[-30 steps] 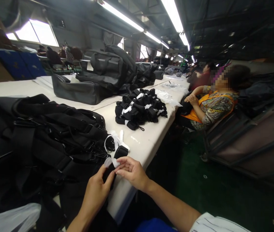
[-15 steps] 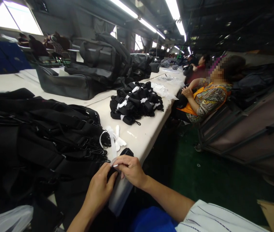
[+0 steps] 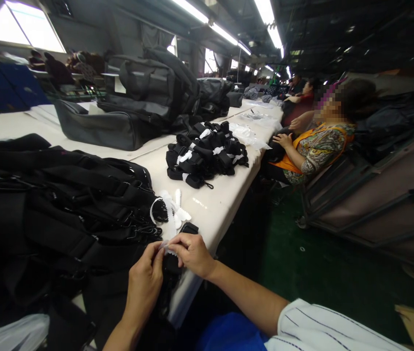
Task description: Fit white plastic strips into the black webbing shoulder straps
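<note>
My left hand (image 3: 144,280) and my right hand (image 3: 193,256) meet at the table's near edge, both pinched at the fingertips on a thin white strip (image 3: 172,252) with a zigzag edge. Under and behind the fingers is a rolled black strap (image 3: 190,228), mostly covered by my hands. Just beyond them lie several loose white strips (image 3: 178,210) like the one I hold. To the left, a large heap of black straps (image 3: 64,204) with metal clips reaches up to my left hand. Farther off sits a pile of rolled black straps (image 3: 207,151) bound with white strips.
Black bags (image 3: 148,92) stand at the back of the long pale table (image 3: 221,200). A clear plastic bag (image 3: 249,136) lies by its right edge. A seated co-worker in an orange vest (image 3: 296,146) and a large wheeled cart (image 3: 375,204) are on the right.
My left hand has turned more upright and shifted slightly left, now pinching the white strip. My right hand has moved a little left. The co-worker's hands have moved apart.
</note>
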